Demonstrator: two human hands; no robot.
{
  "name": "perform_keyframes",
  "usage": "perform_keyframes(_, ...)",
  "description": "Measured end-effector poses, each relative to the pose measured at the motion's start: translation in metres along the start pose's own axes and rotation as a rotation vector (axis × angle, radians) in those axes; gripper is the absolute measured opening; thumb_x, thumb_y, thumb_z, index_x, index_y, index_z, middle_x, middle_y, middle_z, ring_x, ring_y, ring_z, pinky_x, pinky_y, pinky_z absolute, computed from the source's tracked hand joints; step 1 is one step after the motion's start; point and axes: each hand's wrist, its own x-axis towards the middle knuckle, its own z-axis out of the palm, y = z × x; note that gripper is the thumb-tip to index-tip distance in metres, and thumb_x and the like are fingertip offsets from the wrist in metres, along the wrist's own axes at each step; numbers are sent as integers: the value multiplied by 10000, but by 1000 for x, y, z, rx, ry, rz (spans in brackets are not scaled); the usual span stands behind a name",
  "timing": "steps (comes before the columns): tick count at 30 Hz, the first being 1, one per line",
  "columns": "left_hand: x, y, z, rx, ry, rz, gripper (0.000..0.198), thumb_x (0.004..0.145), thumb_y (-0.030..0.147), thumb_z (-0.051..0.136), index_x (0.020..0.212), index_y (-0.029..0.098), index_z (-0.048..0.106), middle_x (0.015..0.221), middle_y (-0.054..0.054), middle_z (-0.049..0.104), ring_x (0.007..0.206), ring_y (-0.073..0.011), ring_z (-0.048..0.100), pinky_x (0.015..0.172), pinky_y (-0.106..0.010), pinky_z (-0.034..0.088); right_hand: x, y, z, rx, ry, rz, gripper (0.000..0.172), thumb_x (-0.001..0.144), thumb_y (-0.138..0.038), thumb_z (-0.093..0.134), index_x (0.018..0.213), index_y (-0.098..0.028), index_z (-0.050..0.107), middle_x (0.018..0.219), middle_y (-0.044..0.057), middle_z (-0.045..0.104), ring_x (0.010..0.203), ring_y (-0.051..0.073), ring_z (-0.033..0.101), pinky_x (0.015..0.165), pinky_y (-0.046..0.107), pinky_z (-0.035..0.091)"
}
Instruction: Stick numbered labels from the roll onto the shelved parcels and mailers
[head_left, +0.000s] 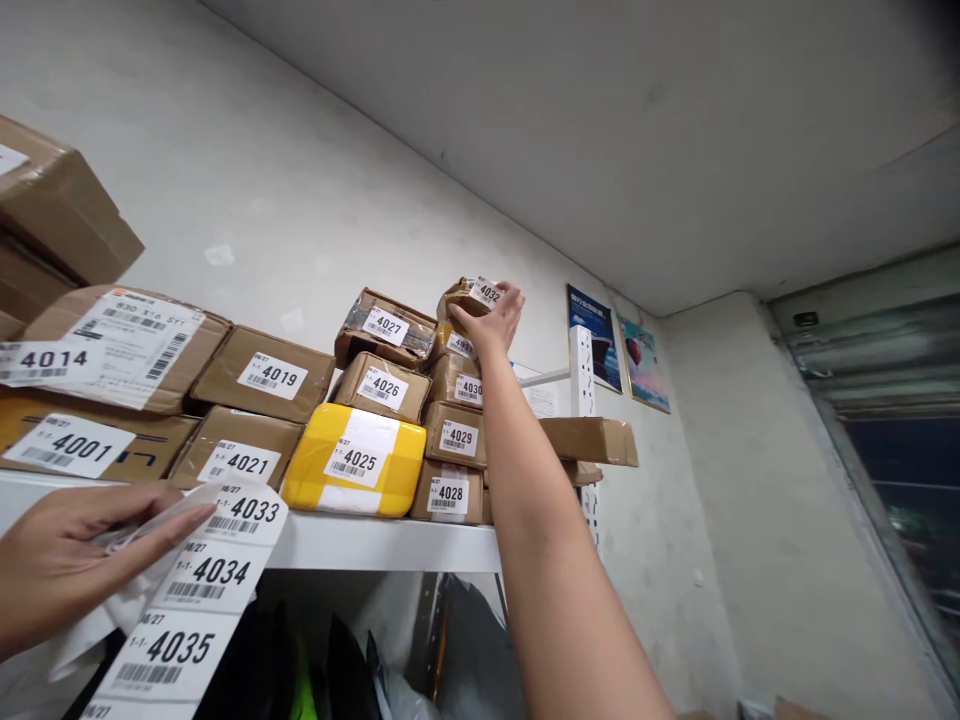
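At the lower left, my left hand (pixel 97 550) pinches a strip of white barcode labels (pixel 202 590), its printed numbers 4033, 4034 and 4035 facing me. My right arm reaches up to the top of a stack of parcels, where my right hand (pixel 496 318) grips a small brown parcel (pixel 459 296) labelled 4032. Directly beneath it sits the parcel labelled 4031 (pixel 448 345), partly hidden by the thumb. Lower in that column are boxes labelled 4030 (pixel 444 378), 4029 (pixel 431 425) and 4028 (pixel 421 490).
Left of the column are parcels 4027 (pixel 352 335) and 4026 (pixel 352 378), plus a yellow parcel (pixel 307 465). More cartons (pixel 67 205) crowd the far left. All rest on a white shelf (pixel 390 545). A shelf post (pixel 582 370) and a long box (pixel 592 440) stand right of my arm.
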Motion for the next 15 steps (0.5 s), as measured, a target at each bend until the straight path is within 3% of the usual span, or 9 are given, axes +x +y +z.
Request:
perform_keyframes(7, 0, 2, 1, 25, 8, 0, 438, 733, 601, 483, 629, 234, 698, 617, 32, 662, 628, -141, 583, 633, -190, 462, 3, 2, -5, -4, -19, -204, 675, 584, -334, 765, 1061, -264, 293, 1319, 116, 375, 1262, 280, 385, 1056, 512, 320)
perform_keyframes(15, 0, -1, 1, 21, -30, -27, 348, 716, 529, 521, 595, 244, 682, 580, 47, 639, 609, -147, 568, 628, -202, 441, 2, -4, -19, 69, -89, -212, 628, 648, -224, 738, 1043, -275, 253, 1347, 118, 360, 1251, 260, 412, 1046, 504, 355)
